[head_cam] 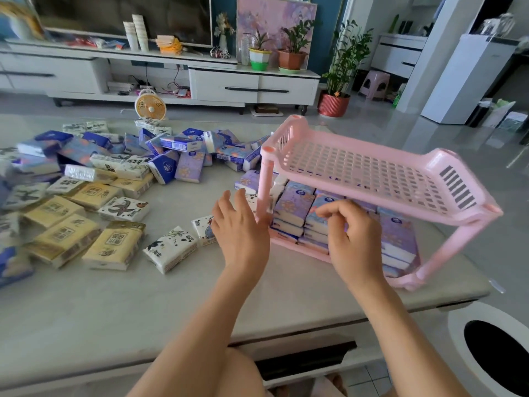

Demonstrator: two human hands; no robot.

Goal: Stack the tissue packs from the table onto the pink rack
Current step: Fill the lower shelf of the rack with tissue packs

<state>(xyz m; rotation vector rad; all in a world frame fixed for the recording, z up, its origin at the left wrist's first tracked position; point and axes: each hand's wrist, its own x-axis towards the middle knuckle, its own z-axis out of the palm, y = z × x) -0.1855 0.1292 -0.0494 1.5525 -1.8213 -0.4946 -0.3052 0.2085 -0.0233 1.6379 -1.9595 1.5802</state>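
Observation:
A pink two-tier rack (372,173) stands at the right of the table. Its top shelf is bare; the lower shelf holds stacked purple tissue packs (294,207). My right hand (352,239) is at the lower shelf, its fingertips curled on the top edge of a blue-purple pack (323,204) in the stack. My left hand (240,233) hovers with fingers spread just left of the rack's front left post, holding nothing. Several loose packs cover the table's left: yellow ones (114,247), white printed ones (170,247) and blue-purple ones (189,164).
The marble table (143,310) ends at a front edge near my knees. A white round bin (492,356) stands on the floor at the lower right. Behind the table are a small fan (150,106), a TV cabinet (252,84) and potted plants (335,101).

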